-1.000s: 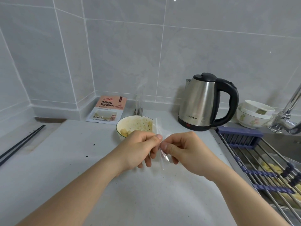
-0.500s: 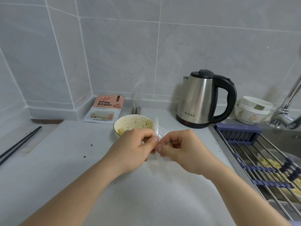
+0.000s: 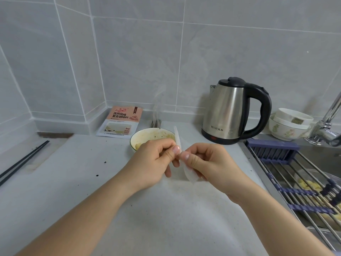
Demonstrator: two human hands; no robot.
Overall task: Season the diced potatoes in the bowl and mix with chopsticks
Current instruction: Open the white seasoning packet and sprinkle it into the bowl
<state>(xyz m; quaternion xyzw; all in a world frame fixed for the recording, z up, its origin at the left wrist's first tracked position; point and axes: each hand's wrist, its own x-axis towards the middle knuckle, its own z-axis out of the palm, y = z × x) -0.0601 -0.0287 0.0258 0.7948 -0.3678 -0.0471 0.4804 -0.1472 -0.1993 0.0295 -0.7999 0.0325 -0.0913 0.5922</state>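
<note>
A person stands at a pale kitchen counter (image 3: 55, 182) in a tiled corner. Both hands meet just in front of a small bowl (image 3: 135, 140) that holds the diced potatoes (image 3: 138, 145), pale yellow pieces visible at its near left side. The left hand (image 3: 156, 163) and the right hand (image 3: 206, 163) each pinch a small clear plastic sachet (image 3: 188, 172) between thumb and forefinger, thumbs almost touching. Compared with a second ago, the sachet has turned and now shows more of its flat side below the fingers, while the grip has barely moved; this reads as an attempt to tear it open. Whether it is open yet cannot be told. No seasoning from it has reached the bowl. A pair of black chopsticks (image 3: 22, 161) lies well apart at the far left, untouched. An orange seasoning packet (image 3: 121, 121) leans against the wall behind the bowl, and a steel kettle (image 3: 228, 111) stands to the right.
</note>
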